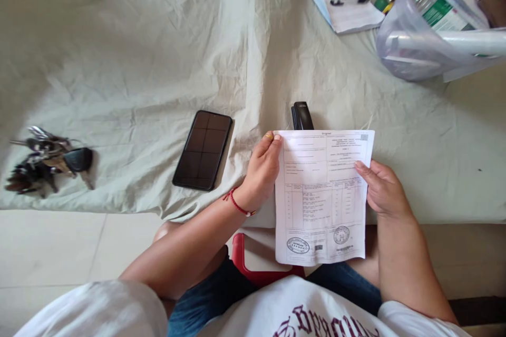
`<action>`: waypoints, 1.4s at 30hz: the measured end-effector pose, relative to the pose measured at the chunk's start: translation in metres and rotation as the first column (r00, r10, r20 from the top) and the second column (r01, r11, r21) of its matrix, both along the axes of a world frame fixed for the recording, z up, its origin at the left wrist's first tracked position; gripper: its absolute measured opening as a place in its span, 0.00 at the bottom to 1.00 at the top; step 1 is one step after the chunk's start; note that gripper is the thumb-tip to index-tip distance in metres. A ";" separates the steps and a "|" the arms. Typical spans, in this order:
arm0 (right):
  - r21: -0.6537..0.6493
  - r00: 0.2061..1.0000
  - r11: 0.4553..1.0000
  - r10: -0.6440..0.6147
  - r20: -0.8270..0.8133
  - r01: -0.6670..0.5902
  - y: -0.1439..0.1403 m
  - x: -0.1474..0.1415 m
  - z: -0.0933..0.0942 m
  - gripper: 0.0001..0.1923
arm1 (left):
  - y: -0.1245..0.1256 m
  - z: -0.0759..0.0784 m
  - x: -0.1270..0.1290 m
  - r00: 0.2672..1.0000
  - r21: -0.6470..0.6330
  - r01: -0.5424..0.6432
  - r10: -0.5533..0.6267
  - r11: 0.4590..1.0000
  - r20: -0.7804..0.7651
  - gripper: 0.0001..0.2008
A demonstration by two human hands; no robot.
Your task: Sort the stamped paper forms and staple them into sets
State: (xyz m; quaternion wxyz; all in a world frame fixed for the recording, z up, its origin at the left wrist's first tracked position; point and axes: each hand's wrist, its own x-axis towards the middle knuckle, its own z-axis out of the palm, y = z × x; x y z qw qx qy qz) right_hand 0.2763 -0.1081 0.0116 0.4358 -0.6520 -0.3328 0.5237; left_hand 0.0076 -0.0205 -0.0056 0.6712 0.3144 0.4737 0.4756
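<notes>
A pale, wrinkled sheet [138, 63] covered the bed. On it, off to the person's left, lay a bunch of keys [47, 160] with a black fob, and nearer the middle a dark phone [203, 150] lay face up, its screen off. A black stapler [302, 116] sat just beyond the top edge of the held paper, partly hidden by it. Far to the right, a clear plastic bag [419, 47] held boxes and a bottle, and beside it a small stack of papers [350, 10] lay with a pen [350, 1] on top. Below the paper, a red stool [253, 268] edge showed between the person's knees.

The printed document [322, 195], a form with tables and two round stamps near its foot, was held upright over the person's lap at the edge of the bed. The left hand [261, 171] gripped its left margin near the top, thumb on the front and fingers curled behind; a red cord circled that wrist. The right hand [381, 187] pinched the right margin, thumb lying across the front of the page.
</notes>
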 end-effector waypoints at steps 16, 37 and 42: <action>0.396 0.462 0.791 -0.163 0.871 -0.466 0.040 -0.053 0.049 0.20 | -0.003 0.011 0.004 0.990 0.182 0.087 -0.064 0.980 -0.126 0.19; 0.007 0.693 0.831 0.460 0.555 -0.557 0.058 -0.037 0.060 0.18 | -0.028 0.018 0.013 0.944 -0.178 0.251 -0.200 0.951 0.262 0.16; -0.108 0.718 0.837 0.520 0.463 -0.537 0.064 -0.029 0.037 0.22 | -0.020 0.025 0.014 0.945 -0.217 0.324 -0.324 0.921 0.036 0.11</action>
